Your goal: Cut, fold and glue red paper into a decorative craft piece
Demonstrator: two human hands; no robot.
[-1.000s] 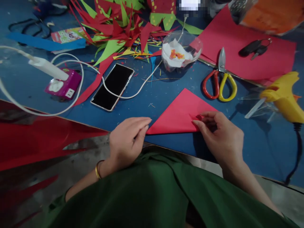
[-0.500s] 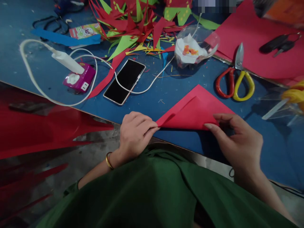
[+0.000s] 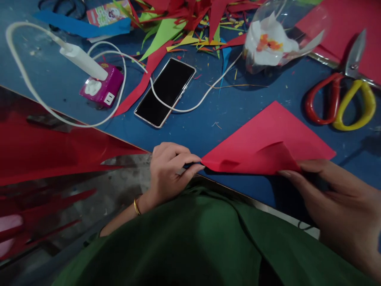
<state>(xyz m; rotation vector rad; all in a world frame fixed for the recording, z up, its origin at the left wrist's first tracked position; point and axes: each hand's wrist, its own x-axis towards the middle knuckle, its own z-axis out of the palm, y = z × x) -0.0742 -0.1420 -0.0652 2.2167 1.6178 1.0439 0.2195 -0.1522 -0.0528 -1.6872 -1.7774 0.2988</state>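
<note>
A red sheet of paper (image 3: 268,135), partly folded along its near side, lies close to the table's front edge. My left hand (image 3: 172,165) pinches its left corner between thumb and fingers. On the near right, my right hand (image 3: 339,198) grips the folded edge between thumb and forefinger, and the flap there is slightly lifted. Scissors (image 3: 353,71) with one red and one yellow handle rest beyond the paper on the right, blades pointing away. A phone (image 3: 165,93) with a dark screen lies to the left, a white cable (image 3: 190,109) crossing it.
A purple power adapter (image 3: 111,81) with a white plug (image 3: 85,63) stands at the left. Paper scraps (image 3: 190,24) in red, green and yellow pile up at the back. Beside them is a clear plastic container (image 3: 253,55). More red sheets (image 3: 342,24) lie back right.
The view has come closer and tilted down. The fold along the near edge looks looser, with the flap raised more at the right. Both hands remain on the paper.
</note>
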